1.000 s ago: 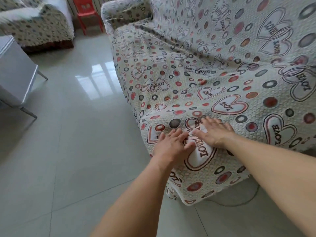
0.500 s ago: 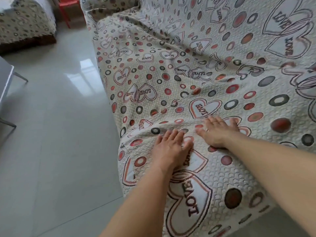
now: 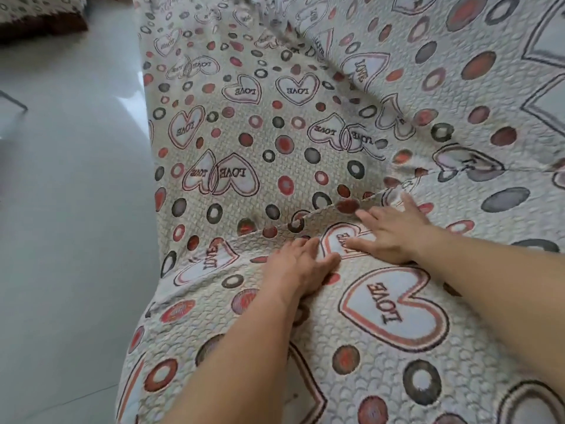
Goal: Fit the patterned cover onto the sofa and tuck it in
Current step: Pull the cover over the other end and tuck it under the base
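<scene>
The patterned cover (image 3: 244, 139), cream with hearts marked LOVE and red and grey circles, lies spread over the whole sofa. Its near part runs over the armrest, and a fold ridge (image 3: 305, 217) crosses the fabric just beyond my fingers. My left hand (image 3: 301, 266) lies flat on the cover with fingers straight, pressing it toward that fold. My right hand (image 3: 394, 234) is beside it on the right, palm down and fingers spread on the fabric, also pressing. Neither hand grips the cloth. The sofa itself is hidden under the cover.
Glossy pale tiled floor (image 3: 70, 209) runs along the left of the sofa. Another covered seat (image 3: 39, 13) sits at the top left corner. A thin metal leg (image 3: 13, 101) of a piece of furniture shows at the left edge.
I have leaned in over the armrest. Both hands have slid forward across the cover, pushing it toward the seat, and a fold ridge has bunched up in front of my fingers.
</scene>
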The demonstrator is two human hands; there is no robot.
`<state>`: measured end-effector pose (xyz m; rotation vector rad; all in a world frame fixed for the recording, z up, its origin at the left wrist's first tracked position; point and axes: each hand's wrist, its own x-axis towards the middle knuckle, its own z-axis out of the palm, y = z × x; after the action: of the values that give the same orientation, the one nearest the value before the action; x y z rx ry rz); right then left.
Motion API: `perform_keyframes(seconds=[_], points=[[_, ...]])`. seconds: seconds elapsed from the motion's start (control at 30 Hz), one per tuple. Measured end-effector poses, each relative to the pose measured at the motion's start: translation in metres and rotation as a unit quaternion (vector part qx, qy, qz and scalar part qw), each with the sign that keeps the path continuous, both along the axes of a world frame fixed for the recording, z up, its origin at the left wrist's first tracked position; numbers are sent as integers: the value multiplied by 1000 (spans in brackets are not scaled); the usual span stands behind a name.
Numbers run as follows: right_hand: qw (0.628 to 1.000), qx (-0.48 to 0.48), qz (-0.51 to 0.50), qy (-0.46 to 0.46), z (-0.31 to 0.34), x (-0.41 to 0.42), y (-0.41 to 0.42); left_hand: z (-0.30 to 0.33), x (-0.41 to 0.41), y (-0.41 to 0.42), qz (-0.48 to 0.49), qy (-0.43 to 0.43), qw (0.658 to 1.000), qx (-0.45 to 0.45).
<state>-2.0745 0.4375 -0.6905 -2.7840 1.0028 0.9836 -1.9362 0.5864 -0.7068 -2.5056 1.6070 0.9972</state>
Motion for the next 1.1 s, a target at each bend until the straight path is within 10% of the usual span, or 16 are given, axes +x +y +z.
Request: perform_keyframes(seconds=[0.27, 0.47, 0.83, 1.1], points=[[994, 75, -73, -18, 0, -4, -15, -5, -1, -23, 59, 66, 994, 71], [994, 83, -57, 50, -4, -11, -13, -8, -1, -8, -88, 43, 992, 83], [992, 45, -77, 87, 8, -26, -11, 4, 48, 60, 89, -128, 986, 64], [992, 47, -77, 92, 18, -26, -7, 1, 58, 57, 123, -87, 982, 109]])
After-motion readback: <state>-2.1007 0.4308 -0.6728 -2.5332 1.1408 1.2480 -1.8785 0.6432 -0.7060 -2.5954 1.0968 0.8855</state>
